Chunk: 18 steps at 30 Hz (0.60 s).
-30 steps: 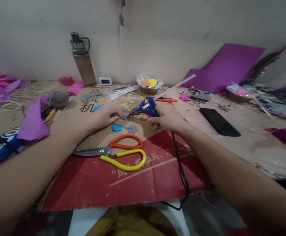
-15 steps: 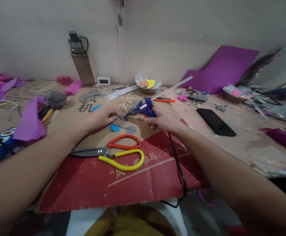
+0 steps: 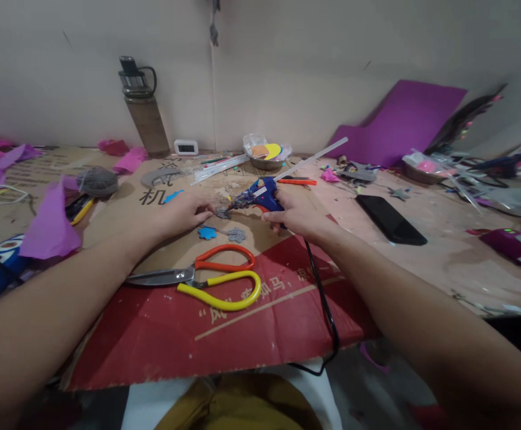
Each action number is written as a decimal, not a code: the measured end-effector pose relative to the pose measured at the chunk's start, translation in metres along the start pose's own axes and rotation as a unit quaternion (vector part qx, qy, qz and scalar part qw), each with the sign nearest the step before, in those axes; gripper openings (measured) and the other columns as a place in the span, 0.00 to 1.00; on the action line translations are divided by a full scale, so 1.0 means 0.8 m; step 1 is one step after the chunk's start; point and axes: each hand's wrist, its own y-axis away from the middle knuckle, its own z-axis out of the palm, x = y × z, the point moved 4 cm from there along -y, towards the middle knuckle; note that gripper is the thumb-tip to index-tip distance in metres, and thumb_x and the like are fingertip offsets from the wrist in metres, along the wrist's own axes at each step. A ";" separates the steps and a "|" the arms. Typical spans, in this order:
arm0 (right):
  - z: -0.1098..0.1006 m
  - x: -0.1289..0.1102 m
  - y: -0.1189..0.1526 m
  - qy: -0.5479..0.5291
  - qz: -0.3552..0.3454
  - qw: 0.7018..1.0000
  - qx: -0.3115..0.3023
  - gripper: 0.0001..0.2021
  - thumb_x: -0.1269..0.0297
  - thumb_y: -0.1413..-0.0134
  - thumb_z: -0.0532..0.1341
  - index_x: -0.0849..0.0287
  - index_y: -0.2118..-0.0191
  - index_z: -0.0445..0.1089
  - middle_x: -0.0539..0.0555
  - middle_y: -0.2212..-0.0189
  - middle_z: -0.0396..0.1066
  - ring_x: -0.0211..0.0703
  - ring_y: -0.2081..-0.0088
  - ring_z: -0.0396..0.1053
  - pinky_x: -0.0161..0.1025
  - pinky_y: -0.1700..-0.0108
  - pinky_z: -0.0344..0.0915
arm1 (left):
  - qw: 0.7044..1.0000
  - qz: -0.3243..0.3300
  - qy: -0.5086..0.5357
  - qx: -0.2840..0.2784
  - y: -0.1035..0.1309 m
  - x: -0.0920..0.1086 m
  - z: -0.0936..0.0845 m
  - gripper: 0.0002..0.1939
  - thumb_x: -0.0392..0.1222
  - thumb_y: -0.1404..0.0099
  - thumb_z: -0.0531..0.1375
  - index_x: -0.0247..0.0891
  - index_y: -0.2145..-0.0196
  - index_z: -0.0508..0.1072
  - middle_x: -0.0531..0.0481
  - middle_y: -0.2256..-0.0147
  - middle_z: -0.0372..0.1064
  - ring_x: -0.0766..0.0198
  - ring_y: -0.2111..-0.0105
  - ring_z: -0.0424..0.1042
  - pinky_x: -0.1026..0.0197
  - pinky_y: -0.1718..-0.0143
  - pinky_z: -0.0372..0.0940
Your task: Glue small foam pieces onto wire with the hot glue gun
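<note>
My right hand (image 3: pixel 294 212) is wrapped round a blue hot glue gun (image 3: pixel 260 194), its nozzle tilted down to the left and a clear glue stick (image 3: pixel 316 156) out of its back. Under the nozzle lies a small grey felt piece (image 3: pixel 223 213), partly hidden. The fingers of my left hand (image 3: pixel 193 212) are pinched at the left edge of that piece. Just nearer to me are a blue flower cutout (image 3: pixel 207 233) and a grey felt flower (image 3: pixel 236 235). Scissors (image 3: pixel 186 276) with one orange and one yellow handle lie in front of both hands.
Cardboard (image 3: pixel 162 346) covers the work area. A bottle (image 3: pixel 146 116), a small white clock (image 3: pixel 186 147) and a bowl of scraps (image 3: pixel 264 156) stand near the wall. Grey yarn (image 3: pixel 98 181) lies left, a black phone (image 3: pixel 390 220) right. The gun's black cord (image 3: pixel 325 304) hangs over the front edge.
The whole view has shifted slightly, with things appearing a little further left. Both hands and the glue gun keep nearly the same place over the cardboard.
</note>
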 end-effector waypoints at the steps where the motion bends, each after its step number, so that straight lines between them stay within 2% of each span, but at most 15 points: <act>1: 0.003 0.004 -0.002 -0.017 0.006 1.000 -0.006 0.08 0.69 0.49 0.60 0.55 0.63 0.60 0.46 0.77 0.67 0.36 0.79 0.66 0.32 0.75 0.62 | 1.000 0.002 0.000 0.002 0.000 0.000 0.000 0.13 0.42 0.38 0.53 0.37 0.65 0.77 0.47 0.66 0.75 0.61 0.66 0.70 0.60 0.60 0.64; 5: 0.005 0.009 -0.005 -0.027 0.024 0.999 -0.006 0.09 0.70 0.49 0.60 0.55 0.63 0.60 0.46 0.77 0.68 0.35 0.80 0.65 0.33 0.76 0.63 | 1.000 -0.001 -0.003 0.007 0.000 -0.002 0.001 0.13 0.43 0.38 0.54 0.37 0.65 0.77 0.47 0.67 0.75 0.61 0.67 0.70 0.60 0.63 0.64; 12: -0.013 -0.016 0.008 0.058 -0.013 0.998 0.034 0.07 0.72 0.51 0.62 0.57 0.71 0.61 0.49 0.77 0.69 0.37 0.78 0.66 0.33 0.75 0.63 | 1.000 -0.001 0.007 0.001 0.001 0.000 0.000 0.13 0.43 0.38 0.53 0.37 0.64 0.77 0.47 0.66 0.75 0.61 0.65 0.70 0.59 0.61 0.64; 18: 0.000 0.005 -0.005 -0.010 -0.008 1.000 0.019 0.08 0.70 0.48 0.60 0.56 0.62 0.62 0.50 0.69 0.73 0.35 0.78 0.68 0.32 0.75 0.65 | 1.000 -0.015 0.004 -0.001 0.002 -0.001 -0.001 0.14 0.43 0.38 0.54 0.37 0.64 0.77 0.47 0.66 0.75 0.60 0.66 0.70 0.59 0.61 0.64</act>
